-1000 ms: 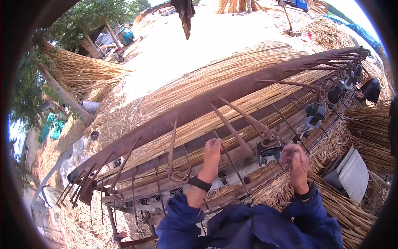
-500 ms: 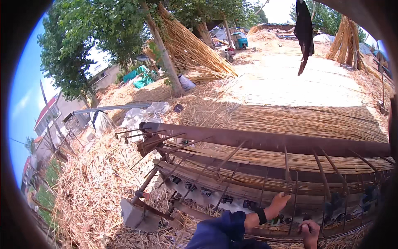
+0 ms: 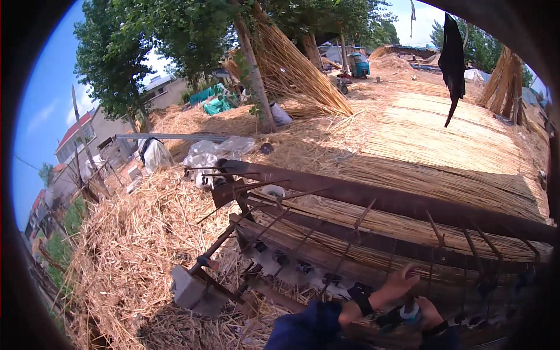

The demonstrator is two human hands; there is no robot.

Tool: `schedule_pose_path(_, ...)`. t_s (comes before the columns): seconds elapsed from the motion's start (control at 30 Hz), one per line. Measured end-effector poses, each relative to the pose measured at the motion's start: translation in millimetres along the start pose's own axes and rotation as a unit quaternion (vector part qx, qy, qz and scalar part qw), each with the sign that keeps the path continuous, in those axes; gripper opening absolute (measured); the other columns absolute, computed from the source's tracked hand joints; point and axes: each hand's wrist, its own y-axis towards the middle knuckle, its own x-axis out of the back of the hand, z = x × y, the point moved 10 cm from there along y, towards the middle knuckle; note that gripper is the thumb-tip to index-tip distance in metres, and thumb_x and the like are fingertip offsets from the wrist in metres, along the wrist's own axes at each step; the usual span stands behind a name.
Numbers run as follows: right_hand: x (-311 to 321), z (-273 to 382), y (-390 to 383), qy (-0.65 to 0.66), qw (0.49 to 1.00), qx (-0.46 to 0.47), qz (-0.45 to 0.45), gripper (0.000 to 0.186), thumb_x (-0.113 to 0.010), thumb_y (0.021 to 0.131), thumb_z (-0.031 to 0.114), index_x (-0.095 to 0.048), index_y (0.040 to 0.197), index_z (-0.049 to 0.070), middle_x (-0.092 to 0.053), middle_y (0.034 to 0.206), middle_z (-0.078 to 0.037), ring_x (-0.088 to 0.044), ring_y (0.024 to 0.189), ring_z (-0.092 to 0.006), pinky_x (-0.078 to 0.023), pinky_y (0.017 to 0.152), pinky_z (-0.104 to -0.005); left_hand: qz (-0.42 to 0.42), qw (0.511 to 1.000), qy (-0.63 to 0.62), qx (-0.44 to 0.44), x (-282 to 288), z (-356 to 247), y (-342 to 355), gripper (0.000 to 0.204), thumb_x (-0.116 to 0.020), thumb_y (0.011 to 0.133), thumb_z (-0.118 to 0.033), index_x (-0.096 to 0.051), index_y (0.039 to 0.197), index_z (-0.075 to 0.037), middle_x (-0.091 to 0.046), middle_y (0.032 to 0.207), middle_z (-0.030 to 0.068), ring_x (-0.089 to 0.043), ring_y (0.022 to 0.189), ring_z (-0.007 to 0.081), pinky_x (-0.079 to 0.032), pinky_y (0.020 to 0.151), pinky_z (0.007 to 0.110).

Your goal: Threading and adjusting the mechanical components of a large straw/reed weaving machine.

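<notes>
A dark steel beam (image 3: 373,198) with rows of protruding rods spans a frame holding long straw-coloured reeds (image 3: 303,204). My left hand (image 3: 396,284) reaches over the frame's near side, fingers curled among the rods; what they grip is too small to make out. My right hand (image 3: 430,312) is just below and right of it, fingers bent against a small dark fitting with a pale rounded part (image 3: 410,312); its grip is unclear. Several dark clamp-like pieces (image 3: 303,267) line the lower wooden rail.
Loose straw (image 3: 128,251) covers the ground at left, beside a concrete block (image 3: 186,291). A reed mat (image 3: 437,128) stretches beyond the frame. Reed bundles (image 3: 297,70) lean by trees. A teal three-wheeler (image 3: 360,65) stands behind; a dark cloth (image 3: 452,64) hangs at upper right.
The view has swung from the reed frame up and left to the yard and trees. Most recently my right hand has moved up and left, closer to my left hand.
</notes>
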Motion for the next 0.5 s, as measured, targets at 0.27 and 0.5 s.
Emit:
schedule_pose_path(0.27,-2,-31,-24,0.648,0.724,-0.178,-0.157,0.047,-0.044,0.091,0.042,-0.051,0.103,-0.003,-0.059,0.097,-0.012,-0.058,0.092,-0.0224,-0.047,0.081,-0.0358,0.047,0.797,0.478,-0.367,-40,-82,-24,0.045,-0.060,0.073,-0.016,-0.051,0.116,-0.008,-0.048,0.116,0.0172,-0.039,0.116,0.0348,-0.036,0.097,0.042)
schedule_pose_path(0.5,0,-37,-32,0.524,0.822,-0.194,-0.112,0.025,-0.049,0.086,0.021,-0.060,0.087,-0.002,-0.058,0.083,-0.006,-0.055,0.079,-0.0135,-0.044,0.074,-0.0271,0.304,0.762,0.451,-0.350,-83,-50,-22,0.013,-0.055,0.079,-0.019,-0.060,0.087,-0.009,-0.056,0.081,0.0047,-0.051,0.086,0.0244,-0.042,0.074,0.037)
